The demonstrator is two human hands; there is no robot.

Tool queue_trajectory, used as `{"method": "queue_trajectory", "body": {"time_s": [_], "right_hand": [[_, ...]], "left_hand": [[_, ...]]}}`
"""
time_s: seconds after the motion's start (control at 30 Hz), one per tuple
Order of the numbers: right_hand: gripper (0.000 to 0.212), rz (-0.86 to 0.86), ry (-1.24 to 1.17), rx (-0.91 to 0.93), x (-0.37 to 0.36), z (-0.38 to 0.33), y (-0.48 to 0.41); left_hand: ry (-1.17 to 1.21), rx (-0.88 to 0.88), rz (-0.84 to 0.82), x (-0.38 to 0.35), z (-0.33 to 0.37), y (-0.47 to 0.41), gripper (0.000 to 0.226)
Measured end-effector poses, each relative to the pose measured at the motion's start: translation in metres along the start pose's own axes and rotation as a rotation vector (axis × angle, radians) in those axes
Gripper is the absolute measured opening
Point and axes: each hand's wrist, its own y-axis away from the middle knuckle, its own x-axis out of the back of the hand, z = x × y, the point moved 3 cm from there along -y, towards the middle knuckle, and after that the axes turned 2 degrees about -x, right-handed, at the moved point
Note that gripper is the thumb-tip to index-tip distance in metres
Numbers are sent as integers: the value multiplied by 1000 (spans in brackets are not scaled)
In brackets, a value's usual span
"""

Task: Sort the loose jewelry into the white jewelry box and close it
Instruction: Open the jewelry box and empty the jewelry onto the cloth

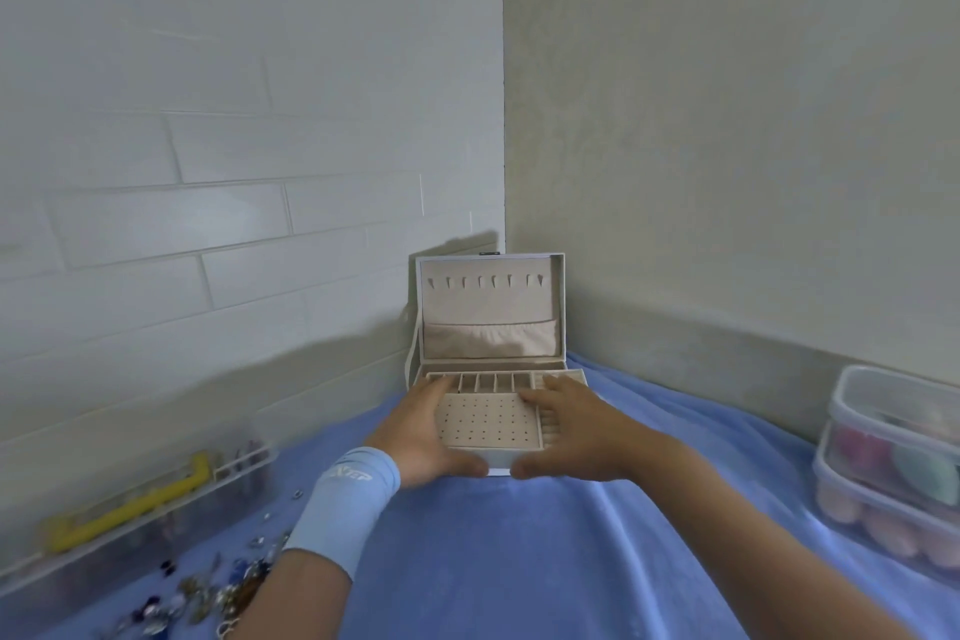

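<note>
While its lid stands open (1 tray), left hand and right hand grip the white jewelry box.

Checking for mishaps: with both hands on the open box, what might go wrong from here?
Dragging the white jewelry box with the left hand and right hand over the blue cloth may snag it and swing its upright lid shut. The loose jewelry lies beside the left forearm, which might scatter it.
</note>
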Motion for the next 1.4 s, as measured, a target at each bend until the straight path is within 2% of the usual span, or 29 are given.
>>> {"method": "queue_trajectory", "body": {"time_s": [0.17, 0.33, 0.47, 0.53, 0.67, 0.77, 0.9, 1.1, 1.2, 1.23, 1.33, 1.4], "right_hand": [[96, 17, 20, 39, 10, -3, 23], [78, 124, 222, 64, 23, 0, 52], [75, 170, 550, -88, 25, 13, 61], [79, 202, 611, -175, 25, 16, 65], [81, 235, 583, -350, 25, 20, 68], [84, 171, 499, -462, 16, 27, 60], [79, 83, 369, -590, -5, 35, 40], [66, -45, 372, -528, -16, 30, 25], [38, -49, 358, -403, -16, 39, 13], [36, -33, 335, -382, -15, 45, 5], [48, 60, 230, -292, -6, 53, -21], [53, 117, 165, -196, 14, 15, -12]], "left_hand": [[57, -31, 79, 12, 9, 17, 118], [83, -80, 120, 18, 40, 15, 111], [29, -194, 168, 6, 76, 3, 89], [-49, -236, 172, -6, 93, -4, 84], [-151, -201, 85, -34, 112, -15, 75], [-258, -213, -22, -51, 117, -18, 62], [-337, -195, -126, -64, 112, -18, 57], [-277, -177, -209, -72, 93, -22, 52], [-247, -183, -199, -63, 85, -25, 48], [-246, -188, -180, -57, 82, -27, 45], [-198, -154, -101, -37, 68, -37, 41], [-202, -91, -59, -21, 52, -48, 46]]}}
